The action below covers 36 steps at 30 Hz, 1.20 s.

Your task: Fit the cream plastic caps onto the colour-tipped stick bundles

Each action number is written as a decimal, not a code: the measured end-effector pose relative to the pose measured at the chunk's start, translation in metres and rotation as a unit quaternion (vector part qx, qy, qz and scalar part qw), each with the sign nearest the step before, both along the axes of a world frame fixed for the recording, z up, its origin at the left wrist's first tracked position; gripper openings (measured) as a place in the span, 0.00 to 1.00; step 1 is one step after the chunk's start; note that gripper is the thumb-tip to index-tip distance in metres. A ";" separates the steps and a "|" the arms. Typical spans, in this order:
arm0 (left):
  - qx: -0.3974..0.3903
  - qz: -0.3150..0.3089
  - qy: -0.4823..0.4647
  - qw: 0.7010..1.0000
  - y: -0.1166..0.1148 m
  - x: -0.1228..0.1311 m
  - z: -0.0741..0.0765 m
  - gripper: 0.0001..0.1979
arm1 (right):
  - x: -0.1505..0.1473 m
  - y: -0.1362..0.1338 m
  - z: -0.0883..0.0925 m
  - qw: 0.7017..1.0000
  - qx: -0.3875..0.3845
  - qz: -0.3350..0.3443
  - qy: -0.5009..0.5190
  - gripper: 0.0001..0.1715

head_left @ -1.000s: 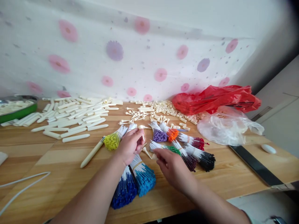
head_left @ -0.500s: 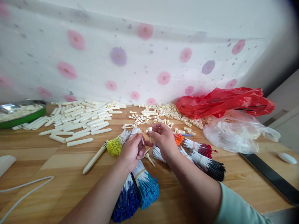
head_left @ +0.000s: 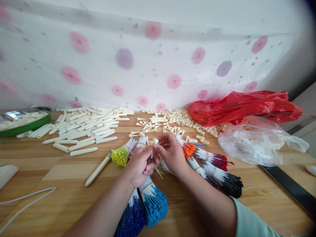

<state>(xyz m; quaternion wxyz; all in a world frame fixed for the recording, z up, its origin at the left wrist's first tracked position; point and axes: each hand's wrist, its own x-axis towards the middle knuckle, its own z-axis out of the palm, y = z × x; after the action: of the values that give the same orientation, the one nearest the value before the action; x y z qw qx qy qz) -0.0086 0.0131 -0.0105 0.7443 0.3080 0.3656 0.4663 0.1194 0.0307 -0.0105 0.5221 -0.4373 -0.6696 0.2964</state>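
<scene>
Over the middle of the table, my left hand (head_left: 142,164) and my right hand (head_left: 172,153) meet fingertip to fingertip. Both are closed in a pinch around small cream plastic pegs (head_left: 154,141) with wide heads; the fingers hide most of them. Another cream pointed piece (head_left: 158,172) lies on the wood just below. Around the hands lie banded bundles of pen refills: yellow (head_left: 120,154), light blue (head_left: 154,200), dark blue (head_left: 132,214), orange (head_left: 188,148), dark red (head_left: 217,161) and black (head_left: 229,182). An assembled-looking cream pen (head_left: 98,169) rests left of my left hand.
Cream pen barrels (head_left: 84,126) are heaped at the back left beside a green-sided bowl (head_left: 32,125). Loose pegs (head_left: 150,125) and short slotted pieces (head_left: 177,117) spread behind my hands. A red plastic bag (head_left: 244,107), a clear bag (head_left: 249,144) and a dark flat device (head_left: 288,186) lie right.
My right hand has moved left and down, bringing its peg against my left fingers. The hands were slightly apart before. The view has shifted a little.
</scene>
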 end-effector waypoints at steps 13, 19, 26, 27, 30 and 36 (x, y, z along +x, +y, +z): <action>0.010 0.107 0.021 0.994 -0.004 0.006 -0.002 0.17 | -0.005 -0.014 0.007 0.962 0.106 0.021 -0.252 0.03; 0.028 0.134 0.058 0.989 -0.007 0.011 -0.002 0.18 | -0.013 -0.017 0.004 0.966 0.080 0.000 -0.245 0.04; 0.078 0.095 0.115 0.986 -0.004 0.003 0.003 0.18 | 0.005 -0.013 0.014 0.985 0.089 0.060 -0.138 0.03; 0.095 0.069 0.137 0.984 -0.004 0.001 0.003 0.17 | 0.011 -0.011 0.017 0.989 0.062 0.064 -0.120 0.03; 0.151 0.017 0.211 0.966 -0.003 -0.004 0.003 0.15 | 0.025 -0.004 0.023 0.995 0.020 0.071 -0.060 0.02; 0.219 0.010 0.297 0.929 0.001 -0.009 0.000 0.13 | 0.036 0.002 0.028 0.995 0.008 0.091 -0.040 0.03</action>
<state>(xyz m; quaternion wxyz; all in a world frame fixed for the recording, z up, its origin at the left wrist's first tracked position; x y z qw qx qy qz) -0.0173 0.0139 -0.0106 0.5111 0.5838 0.4621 0.4296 0.1554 0.0329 0.0177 0.4692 -0.3819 -0.7291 0.3201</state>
